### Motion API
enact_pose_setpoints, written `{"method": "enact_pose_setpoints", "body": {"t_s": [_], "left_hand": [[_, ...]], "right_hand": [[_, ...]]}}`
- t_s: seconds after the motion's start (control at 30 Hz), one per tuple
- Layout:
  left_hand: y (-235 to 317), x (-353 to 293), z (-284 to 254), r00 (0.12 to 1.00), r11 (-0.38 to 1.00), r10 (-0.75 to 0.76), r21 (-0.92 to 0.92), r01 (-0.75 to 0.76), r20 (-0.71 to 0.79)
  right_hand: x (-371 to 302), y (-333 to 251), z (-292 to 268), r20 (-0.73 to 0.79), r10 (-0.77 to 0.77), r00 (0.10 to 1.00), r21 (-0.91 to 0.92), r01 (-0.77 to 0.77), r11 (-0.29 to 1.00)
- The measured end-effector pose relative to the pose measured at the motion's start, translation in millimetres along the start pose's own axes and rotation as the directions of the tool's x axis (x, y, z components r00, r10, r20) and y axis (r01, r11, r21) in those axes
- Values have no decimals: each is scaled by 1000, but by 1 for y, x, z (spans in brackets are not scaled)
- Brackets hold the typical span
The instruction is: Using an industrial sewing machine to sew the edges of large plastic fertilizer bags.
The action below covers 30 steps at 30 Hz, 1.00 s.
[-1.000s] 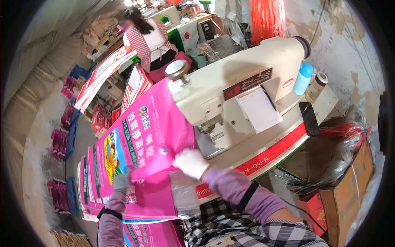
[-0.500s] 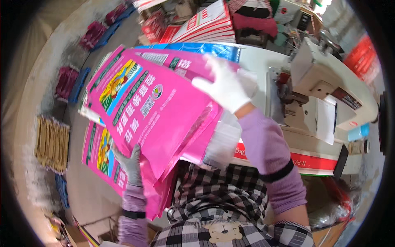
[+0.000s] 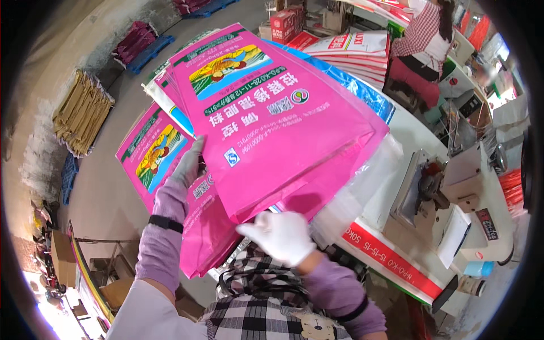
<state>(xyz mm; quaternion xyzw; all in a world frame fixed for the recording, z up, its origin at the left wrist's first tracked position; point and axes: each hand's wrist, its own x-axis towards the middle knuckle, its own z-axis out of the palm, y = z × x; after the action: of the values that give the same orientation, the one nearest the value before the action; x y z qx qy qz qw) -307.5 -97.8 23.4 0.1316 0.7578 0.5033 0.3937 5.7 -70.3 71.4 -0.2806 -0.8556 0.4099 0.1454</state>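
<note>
Because it is spread flat over the left end of the worktop (image 3: pixel 411 131), the top pink bag (image 3: pixel 294 147) shows nearly its whole printed face, its near corners reaching toward the person's body. The grey-gloved left hand (image 3: pixel 190 161) touches its left side edge; some fingers are hidden there, so I cannot tell whether they pinch the sheet or only steady it. At its near edge is the white-gloved right hand (image 3: pixel 281 238), thumb pointing left and away from the fingers, whose grip I cannot make out. Clear film (image 3: pixel 360 190) juts from the bag's right side toward the worktop's near edge, and a blue sack (image 3: pixel 362 93) shows beneath, toward the far edge. Lower pink bags (image 3: pixel 195 232) slant past the worktop's near left corner; what supports them is unclear. A sewing machine (image 3: pixel 470 175) stands toward the worktop's right end.

Judging by the sheen and creases, 1 bag should be light, limp and rather slippery, hardly fragile, though the film looks easier to crumple. A side edge and a near corner, 1 per hand, seem the best holds; gripping mid-face would probably buckle it.
</note>
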Motion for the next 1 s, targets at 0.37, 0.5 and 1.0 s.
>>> {"method": "enact_pose_setpoints", "body": {"t_s": [0.37,0.5,1.0], "left_hand": [[-48,0,-6,971,928,240,-296,-228,6],[-68,-75,9,956,949,131,247,-198,264],[-147,-234,-129,810,790,-134,-555,-261,-571]], "right_hand": [[24,2,-39,101,-410,906,-324,420,848],[83,105,-150,-645,-106,757,-369,-186,911],[100,55,156,-53,-204,977,-280,182,943]]}}
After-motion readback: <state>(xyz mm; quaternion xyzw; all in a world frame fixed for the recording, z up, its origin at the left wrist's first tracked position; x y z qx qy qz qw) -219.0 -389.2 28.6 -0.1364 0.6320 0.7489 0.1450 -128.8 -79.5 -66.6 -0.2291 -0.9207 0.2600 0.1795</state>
